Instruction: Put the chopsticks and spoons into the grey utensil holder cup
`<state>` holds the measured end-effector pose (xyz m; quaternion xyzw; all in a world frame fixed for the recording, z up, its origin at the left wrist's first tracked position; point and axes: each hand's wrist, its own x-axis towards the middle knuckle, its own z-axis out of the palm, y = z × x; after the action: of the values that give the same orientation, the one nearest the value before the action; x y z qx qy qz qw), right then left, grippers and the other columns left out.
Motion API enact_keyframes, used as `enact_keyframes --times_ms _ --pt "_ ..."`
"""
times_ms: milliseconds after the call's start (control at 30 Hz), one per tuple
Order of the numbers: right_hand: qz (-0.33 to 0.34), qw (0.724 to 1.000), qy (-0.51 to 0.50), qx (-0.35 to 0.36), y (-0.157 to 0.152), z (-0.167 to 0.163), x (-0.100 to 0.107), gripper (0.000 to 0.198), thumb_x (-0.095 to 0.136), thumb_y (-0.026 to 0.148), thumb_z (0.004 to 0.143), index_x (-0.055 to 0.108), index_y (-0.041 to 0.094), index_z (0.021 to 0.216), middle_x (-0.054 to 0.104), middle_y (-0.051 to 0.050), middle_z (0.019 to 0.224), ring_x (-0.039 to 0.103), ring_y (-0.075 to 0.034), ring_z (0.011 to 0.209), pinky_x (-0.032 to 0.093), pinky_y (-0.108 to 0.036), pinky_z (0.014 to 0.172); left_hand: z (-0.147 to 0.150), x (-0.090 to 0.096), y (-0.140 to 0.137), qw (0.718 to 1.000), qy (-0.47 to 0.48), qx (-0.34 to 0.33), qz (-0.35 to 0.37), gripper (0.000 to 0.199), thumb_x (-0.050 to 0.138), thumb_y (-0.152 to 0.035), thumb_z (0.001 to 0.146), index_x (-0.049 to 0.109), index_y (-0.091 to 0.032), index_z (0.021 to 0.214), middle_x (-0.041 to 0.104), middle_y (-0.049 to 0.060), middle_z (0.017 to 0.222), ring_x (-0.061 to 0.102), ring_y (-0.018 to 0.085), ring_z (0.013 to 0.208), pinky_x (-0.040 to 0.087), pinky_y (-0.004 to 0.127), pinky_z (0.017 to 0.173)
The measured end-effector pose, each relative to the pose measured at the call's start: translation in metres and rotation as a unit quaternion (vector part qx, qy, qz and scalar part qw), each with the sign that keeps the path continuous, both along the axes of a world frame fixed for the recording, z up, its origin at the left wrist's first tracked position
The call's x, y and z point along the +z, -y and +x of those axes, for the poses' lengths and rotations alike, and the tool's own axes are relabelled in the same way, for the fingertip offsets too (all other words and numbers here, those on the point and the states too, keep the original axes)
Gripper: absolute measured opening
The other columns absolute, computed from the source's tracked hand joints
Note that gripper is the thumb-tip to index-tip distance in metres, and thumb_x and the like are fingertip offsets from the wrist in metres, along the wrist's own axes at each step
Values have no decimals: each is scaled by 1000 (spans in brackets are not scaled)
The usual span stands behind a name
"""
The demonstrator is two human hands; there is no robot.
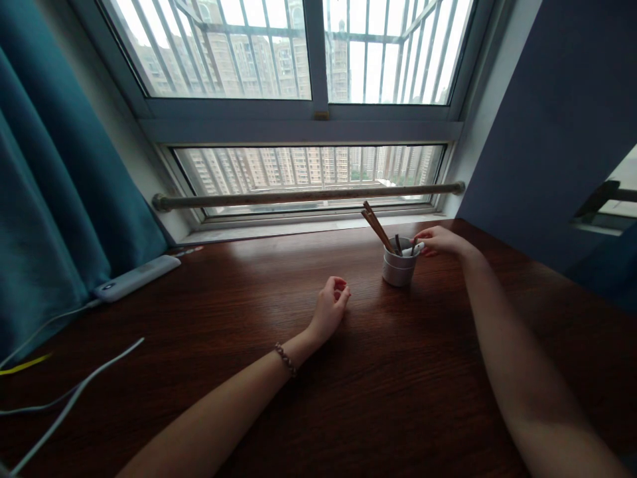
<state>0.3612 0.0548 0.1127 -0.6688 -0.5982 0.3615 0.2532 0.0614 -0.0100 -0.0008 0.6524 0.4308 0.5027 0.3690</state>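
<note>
A small grey cup [398,269] stands on the dark wooden desk [378,385] near the window. Brown chopsticks [377,228] lean out of it to the upper left. My right hand [440,240] reaches to the cup's right rim and pinches a small white object [416,249] resting at the rim. My left hand [331,307] rests on the desk to the left of the cup, fingers loosely curled, holding nothing. A bead bracelet [285,358] sits on my left wrist.
A white power strip [137,277] lies at the desk's left near the teal curtain [54,199], with white cables [74,392] and a yellow cable [24,364] trailing forward. A metal rail [298,196] runs along the window sill. A blue wall [552,126] stands at the right.
</note>
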Motion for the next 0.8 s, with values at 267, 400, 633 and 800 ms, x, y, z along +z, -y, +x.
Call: enact_keyframes --times_ms 267,400,633,800 --pt "71 993 96 -1 -8 -4 -3 39 64 38 69 65 9 96 65 -11 89 57 -13 70 44 -18 51 0 0 0 1000 -6 -4 1 17 51 -32 82 47 -17 89 56 1 78 53 10 56 40 23 52" --pt "107 984 142 -5 -5 -7 1 32 66 33 66 69 10 88 66 -9 79 57 -14 70 44 -19 55 1 0 0 1000 -7 -5 1 16 51 -32 82 47 -17 88 56 2 77 53 11 56 40 23 52" --pt "60 984 156 -66 5 -13 13 25 68 20 62 69 9 84 65 -10 73 60 -15 65 49 -22 58 0 3 2 1000 -8 -7 3 16 50 -33 83 47 -18 88 57 2 77 54 12 57 40 24 53" --pt "-10 984 137 -114 15 -15 23 16 72 16 57 66 7 68 64 -13 65 61 -19 60 53 -26 53 0 2 2 1000 -9 -8 4 16 50 -32 83 47 -18 88 57 2 78 55 12 59 40 24 53"
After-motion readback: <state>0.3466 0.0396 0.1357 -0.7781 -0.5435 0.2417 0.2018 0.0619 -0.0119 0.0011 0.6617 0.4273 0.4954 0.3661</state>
